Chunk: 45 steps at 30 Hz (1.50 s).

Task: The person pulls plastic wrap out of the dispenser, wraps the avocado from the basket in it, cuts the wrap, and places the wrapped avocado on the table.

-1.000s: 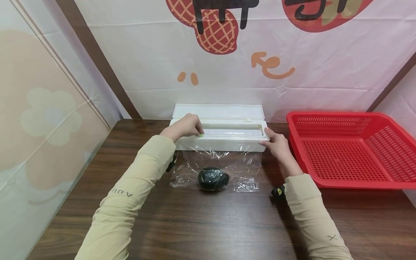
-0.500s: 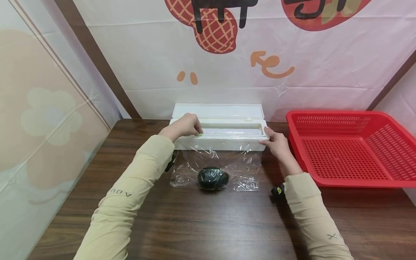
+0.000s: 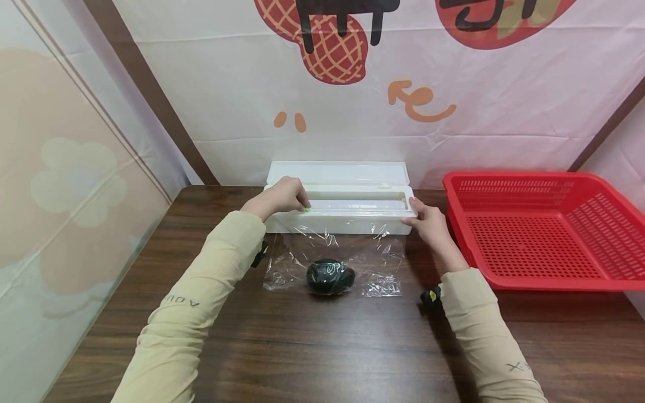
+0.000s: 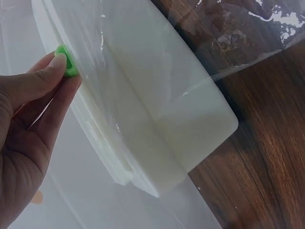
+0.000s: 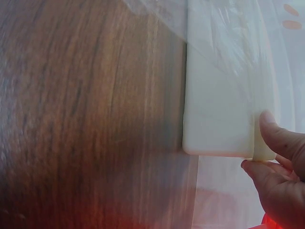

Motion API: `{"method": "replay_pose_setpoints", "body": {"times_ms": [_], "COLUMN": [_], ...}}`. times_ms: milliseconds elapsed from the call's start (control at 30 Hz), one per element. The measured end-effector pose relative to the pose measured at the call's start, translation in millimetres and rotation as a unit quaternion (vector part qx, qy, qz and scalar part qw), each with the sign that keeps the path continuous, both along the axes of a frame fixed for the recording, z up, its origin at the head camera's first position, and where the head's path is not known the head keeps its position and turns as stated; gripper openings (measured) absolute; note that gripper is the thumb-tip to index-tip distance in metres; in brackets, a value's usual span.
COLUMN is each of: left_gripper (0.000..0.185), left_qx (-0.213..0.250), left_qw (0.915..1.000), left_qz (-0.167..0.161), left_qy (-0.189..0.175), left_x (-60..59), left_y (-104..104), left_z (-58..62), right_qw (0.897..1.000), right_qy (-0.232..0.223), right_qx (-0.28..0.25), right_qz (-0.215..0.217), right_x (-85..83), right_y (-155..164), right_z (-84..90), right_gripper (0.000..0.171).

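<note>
A white cling film dispenser box [image 3: 347, 225] stands at the back of the table, its lid [image 3: 337, 172] raised. My left hand [image 3: 282, 197] pinches a small green slide cutter [image 4: 71, 67] between thumb and fingers, at the box's front top edge towards the left end. At the opposite end, my right hand [image 3: 430, 224] grips the corner of the box, thumb on top in the right wrist view. Clear cling film [image 3: 292, 260] runs from the box down over the front onto the table. Under the film lies a glossy, dark oval object [image 3: 330, 277].
A red plastic basket [image 3: 534, 246] with a perforated floor sits right of the box, close to my right forearm. Behind the table [image 3: 322, 347] hangs a printed cloth [image 3: 227, 84]. Another cloth [image 3: 75, 235] borders the left side.
My left hand has slid slightly left along the box edge with the green slide cutter. The right hand, box, film and dark object stay in place.
</note>
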<state>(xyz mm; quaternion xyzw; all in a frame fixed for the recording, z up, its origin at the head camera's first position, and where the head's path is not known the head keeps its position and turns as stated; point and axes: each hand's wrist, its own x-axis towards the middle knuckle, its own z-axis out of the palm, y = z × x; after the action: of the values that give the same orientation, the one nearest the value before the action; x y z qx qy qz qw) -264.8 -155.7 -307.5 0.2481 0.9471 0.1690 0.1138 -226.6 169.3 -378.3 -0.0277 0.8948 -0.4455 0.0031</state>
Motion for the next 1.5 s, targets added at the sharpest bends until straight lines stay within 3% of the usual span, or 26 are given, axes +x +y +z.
{"method": "replay_pose_setpoints", "body": {"times_ms": [1500], "left_gripper": [0.009], "left_qx": [-0.006], "left_qw": [0.9999], "left_qz": [0.006], "left_qy": [-0.007], "left_x": [2.0], "left_y": [-18], "left_z": [2.2], "right_qw": [1.000], "right_qy": [0.001], "right_qx": [0.005], "right_qz": [0.005], "right_x": [0.7], "right_y": [1], "right_z": [1.3], "right_gripper": [0.062]}}
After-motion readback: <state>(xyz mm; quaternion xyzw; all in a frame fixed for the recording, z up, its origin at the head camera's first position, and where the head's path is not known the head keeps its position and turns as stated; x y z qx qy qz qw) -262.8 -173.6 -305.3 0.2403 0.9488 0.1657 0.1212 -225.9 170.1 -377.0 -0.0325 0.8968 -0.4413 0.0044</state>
